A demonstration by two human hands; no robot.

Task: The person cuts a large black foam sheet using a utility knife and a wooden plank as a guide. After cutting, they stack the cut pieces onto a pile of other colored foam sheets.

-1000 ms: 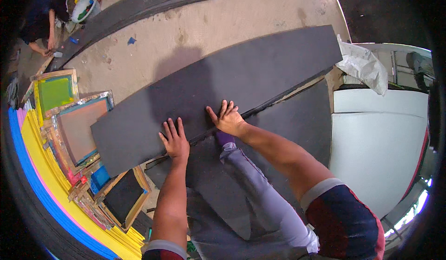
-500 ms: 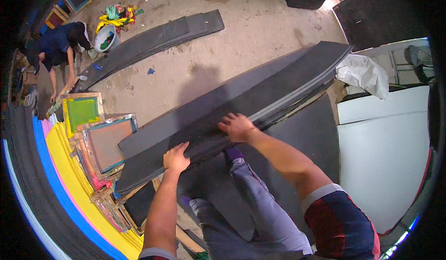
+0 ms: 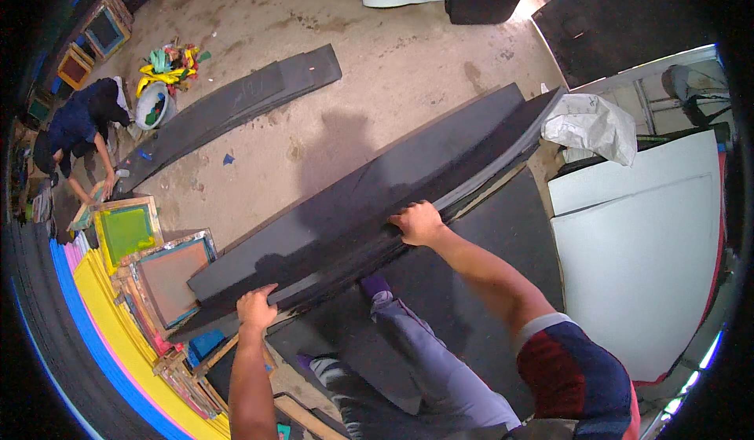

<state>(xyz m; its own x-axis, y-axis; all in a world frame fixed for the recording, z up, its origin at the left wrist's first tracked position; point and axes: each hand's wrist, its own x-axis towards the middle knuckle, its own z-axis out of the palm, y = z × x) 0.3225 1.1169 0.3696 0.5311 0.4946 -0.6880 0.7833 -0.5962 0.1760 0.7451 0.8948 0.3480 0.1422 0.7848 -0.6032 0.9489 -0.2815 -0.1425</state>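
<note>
Long dark grey foam strips (image 3: 369, 192) lie stacked in front of me, running from lower left to upper right. The near strip (image 3: 471, 161) is tipped up toward me along its length, baring the flat one behind it. My left hand (image 3: 257, 306) is closed on the near strip's edge toward its left end, thumb pointing right. Around the same edge, right of the middle, the fingers of my right hand (image 3: 419, 223) are curled. Both hands' fingertips are partly hidden. A large dark sheet (image 3: 503, 243) lies beneath my legs.
Framed printing screens (image 3: 169, 279) and stacked yellow foam sheets (image 3: 110, 306) stand at left. A person (image 3: 86, 126) crouches far left beside a white bucket (image 3: 151, 106) and another dark strip pile (image 3: 236, 106). White sheets (image 3: 636, 259) and a white sack (image 3: 593, 126) lie right.
The near strip has tipped up toward me, showing more of the strip behind. My left hand has slid left along it; my right hand has closed on its edge. The view has shifted.
</note>
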